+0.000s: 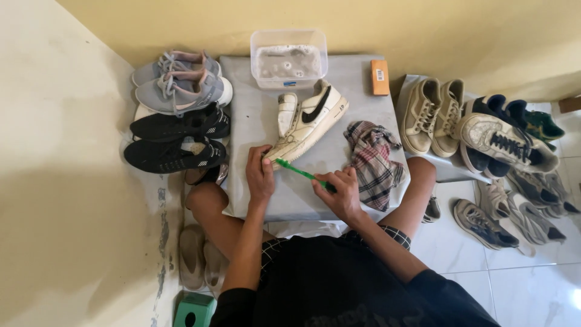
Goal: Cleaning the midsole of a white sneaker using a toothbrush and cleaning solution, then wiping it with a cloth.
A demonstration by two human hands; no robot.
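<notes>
Left hand [260,175]: fingers curled, pinching the toe of the white sneaker [308,121], which extends up and right from the fingertips. Right hand [340,192]: fingers closed around the green toothbrush [296,170]; its head touches the toe. Plaid cloth [372,160] just right of the knuckles.

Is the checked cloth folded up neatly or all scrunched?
Scrunched. The red-and-grey checked cloth lies in a loose, wrinkled heap on the grey table cover, with uneven edges and no flat folds.
</notes>
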